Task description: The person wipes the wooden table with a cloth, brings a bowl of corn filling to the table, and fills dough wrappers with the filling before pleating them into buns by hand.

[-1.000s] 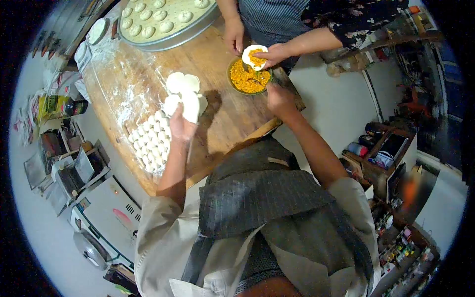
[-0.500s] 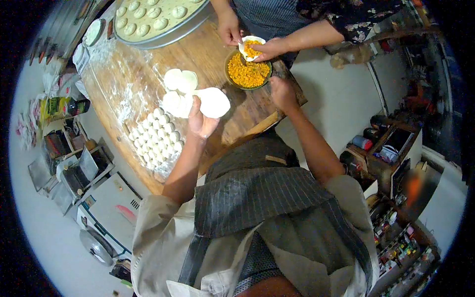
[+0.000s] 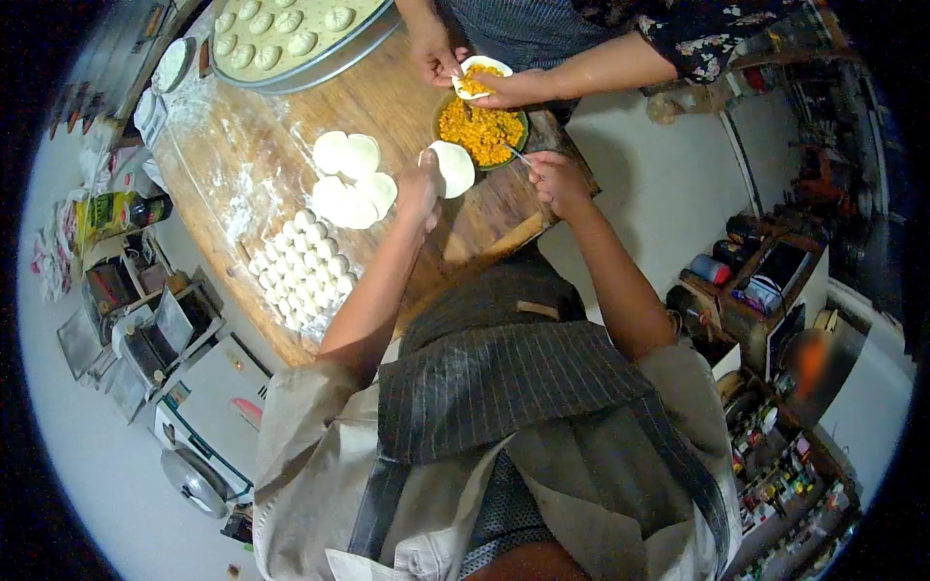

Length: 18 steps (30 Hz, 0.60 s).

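Fingers [image 3: 425,170]: the left hand's [image 3: 419,194] grasp a round dough wrapper [image 3: 456,170] by its left side, thumb on top; the fingers underneath are partly hidden, and their placement cannot be told.
Dough wrapper: held over the wooden table [image 3: 387,102], just beside the bowl; it looks light, limp and easily stretched or torn, best taken by a gentle pinch at the rim with a flat palm beneath.
Handle: a thin metal handle [image 3: 520,156], probably a spoon's, is gripped at its upper end by the right hand [image 3: 562,182]; it looks stiff and easy to hold.
Bowl: a round bowl [image 3: 526,128] at the table's edge holds yellow-orange chopped filling [image 3: 475,131], moist-looking and loose.
Co-worker: two hands [image 3: 520,89] above the bowl's far rim cup a filled wrapper [image 3: 500,67].
Spare wrappers: overlapping white rounds [image 3: 349,155] lie left of the left hand.
Dough pieces: small floured lumps [image 3: 302,266] sit in close rows nearer the wearer.
Tray: pleated buns [image 3: 301,43] stand spaced apart on a large round tray [image 3: 334,75] at the far side.
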Tool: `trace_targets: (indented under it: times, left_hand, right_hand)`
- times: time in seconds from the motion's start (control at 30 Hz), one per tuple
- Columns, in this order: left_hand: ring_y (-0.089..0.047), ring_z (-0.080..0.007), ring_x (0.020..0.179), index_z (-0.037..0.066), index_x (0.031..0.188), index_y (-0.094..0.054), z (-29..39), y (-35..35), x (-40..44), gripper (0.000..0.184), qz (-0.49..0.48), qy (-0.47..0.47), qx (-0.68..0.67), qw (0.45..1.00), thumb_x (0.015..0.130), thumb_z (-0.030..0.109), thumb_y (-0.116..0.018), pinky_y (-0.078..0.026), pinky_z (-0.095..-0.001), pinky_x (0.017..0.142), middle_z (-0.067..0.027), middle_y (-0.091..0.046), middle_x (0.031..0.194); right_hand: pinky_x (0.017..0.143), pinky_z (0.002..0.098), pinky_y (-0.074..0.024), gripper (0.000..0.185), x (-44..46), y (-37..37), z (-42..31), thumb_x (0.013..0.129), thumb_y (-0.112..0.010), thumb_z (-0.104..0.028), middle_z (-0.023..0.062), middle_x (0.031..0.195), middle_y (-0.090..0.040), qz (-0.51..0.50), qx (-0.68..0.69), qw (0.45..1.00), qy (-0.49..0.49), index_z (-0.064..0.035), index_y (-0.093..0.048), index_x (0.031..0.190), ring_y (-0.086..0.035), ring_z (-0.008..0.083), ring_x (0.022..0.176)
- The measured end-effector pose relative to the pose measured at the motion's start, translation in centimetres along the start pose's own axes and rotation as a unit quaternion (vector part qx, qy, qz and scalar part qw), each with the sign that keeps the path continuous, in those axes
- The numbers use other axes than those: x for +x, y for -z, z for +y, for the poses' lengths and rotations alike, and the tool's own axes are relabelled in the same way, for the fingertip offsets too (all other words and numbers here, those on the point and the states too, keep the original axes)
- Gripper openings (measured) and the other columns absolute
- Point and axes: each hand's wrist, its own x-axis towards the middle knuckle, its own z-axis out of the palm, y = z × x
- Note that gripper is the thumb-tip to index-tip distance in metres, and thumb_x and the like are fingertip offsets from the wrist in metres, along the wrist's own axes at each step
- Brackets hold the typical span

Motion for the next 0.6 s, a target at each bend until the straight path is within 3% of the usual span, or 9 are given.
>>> trace_targets:
  times: [0.13, 0.2, 0.23, 0.27, 0.3, 0.33, 0.4, 0.5, 0.6]
  left_hand:
    - [-0.061, -0.0212, 0.081, -0.003, 0.112, -0.053, 2.5, -2.8, -1.1, 0.038, -0.031, -0.070, -0.066, 0.995, 0.098, 0.032, -0.043, -0.051, -0.0352, 0.066, -0.0124, -0.061, 0.096]
    - [-0.063, -0.0227, 0.085, 0.000, 0.114, -0.052, 3.7, -3.7, -1.3, 0.036, -0.044, 0.037, -0.163, 0.985, 0.099, 0.031, -0.042, -0.052, -0.0360, 0.067, -0.0122, -0.062, 0.100]
    - [-0.064, -0.0257, 0.087, 0.000, 0.116, -0.048, 2.7, -3.9, 0.7, 0.035, -0.069, 0.064, -0.215, 0.972, 0.100, 0.029, -0.039, -0.054, -0.0398, 0.072, -0.0134, -0.060, 0.105]
    - [-0.064, -0.0257, 0.087, 0.000, 0.116, -0.048, 1.5, -4.1, 2.3, 0.035, -0.068, 0.065, -0.217, 0.972, 0.100, 0.029, -0.039, -0.054, -0.0398, 0.072, -0.0134, -0.060, 0.105]
    - [-0.063, -0.0270, 0.089, 0.000, 0.118, -0.047, 1.6, -4.4, 2.4, 0.035, -0.097, 0.082, -0.309, 0.943, 0.100, 0.029, -0.038, -0.054, -0.0424, 0.076, -0.0140, -0.059, 0.108]
    - [-0.063, -0.0284, 0.092, 0.000, 0.119, -0.045, 1.7, -4.6, 2.4, 0.035, -0.126, 0.098, -0.397, 0.904, 0.100, 0.028, -0.037, -0.054, -0.0450, 0.081, -0.0147, -0.058, 0.110]
    - [-0.062, -0.0287, 0.097, -0.001, 0.121, -0.044, 2.1, -4.6, 1.9, 0.037, -0.139, 0.104, -0.403, 0.898, 0.101, 0.029, -0.034, -0.053, -0.0447, 0.086, -0.0157, -0.057, 0.113]
    - [-0.060, -0.0293, 0.104, -0.001, 0.123, -0.043, 1.2, -4.3, 2.4, 0.039, -0.159, 0.100, -0.404, 0.896, 0.101, 0.029, -0.032, -0.051, -0.0446, 0.091, -0.0170, -0.057, 0.117]
    - [-0.059, -0.0291, 0.106, 0.000, 0.123, -0.043, -0.3, -3.4, 3.3, 0.036, -0.187, 0.086, -0.410, 0.889, 0.100, 0.027, -0.035, -0.051, -0.0445, 0.092, -0.0170, -0.056, 0.119]
  right_hand:
    - [0.045, 0.0247, -0.0391, 0.021, -1.1, -0.6, -0.3, 0.091, -0.054, -0.022, -0.0007, 0.069, -0.055, -0.010, -0.049, 0.998, 0.047, -0.0058, -0.062, 0.101, -0.047, 0.0093, 0.052]
    - [0.043, 0.0242, -0.0352, 0.019, -1.6, -1.8, -0.3, 0.092, -0.052, -0.017, -0.0003, 0.069, -0.052, 0.053, -0.171, 0.966, 0.185, -0.0051, -0.061, 0.103, -0.043, 0.0069, 0.051]
    - [0.043, 0.0242, -0.0352, 0.019, -2.0, -2.3, -0.1, 0.092, -0.052, -0.017, -0.0003, 0.069, -0.052, 0.052, -0.173, 0.966, 0.184, -0.0051, -0.061, 0.103, -0.043, 0.0069, 0.051]
    - [0.048, 0.0283, -0.0402, 0.019, -2.5, -2.8, 0.1, 0.091, -0.051, -0.016, 0.0024, 0.070, -0.055, 0.082, -0.261, 0.918, 0.287, -0.0053, -0.062, 0.103, -0.049, 0.0121, 0.055]
    - [0.053, 0.0325, -0.0451, 0.019, -2.9, -3.3, 0.1, 0.091, -0.051, -0.015, 0.0050, 0.072, -0.058, 0.111, -0.343, 0.850, 0.384, -0.0054, -0.063, 0.102, -0.056, 0.0174, 0.059]
    - [0.053, 0.0325, -0.0451, 0.019, -3.4, -3.7, 0.1, 0.091, -0.051, -0.015, 0.0050, 0.072, -0.058, 0.111, -0.344, 0.850, 0.383, -0.0054, -0.063, 0.102, -0.056, 0.0174, 0.059]
    - [0.066, 0.0395, -0.0488, 0.020, -4.3, -4.4, -0.1, 0.087, -0.051, -0.010, 0.0127, 0.079, -0.062, 0.138, -0.533, 0.727, 0.411, -0.0051, -0.063, 0.103, -0.062, 0.0301, 0.074]
    - [0.072, 0.0412, -0.0488, 0.022, -4.9, -4.7, 0.2, 0.084, -0.051, -0.007, 0.0168, 0.089, -0.063, 0.110, -0.543, 0.761, 0.338, -0.0051, -0.063, 0.102, -0.061, 0.0358, 0.082]
    - [0.073, 0.0418, -0.0488, 0.020, -4.6, -4.7, -0.5, 0.085, -0.051, -0.006, 0.0173, 0.091, -0.063, 0.109, -0.536, 0.751, 0.370, -0.0047, -0.063, 0.101, -0.061, 0.0356, 0.084]
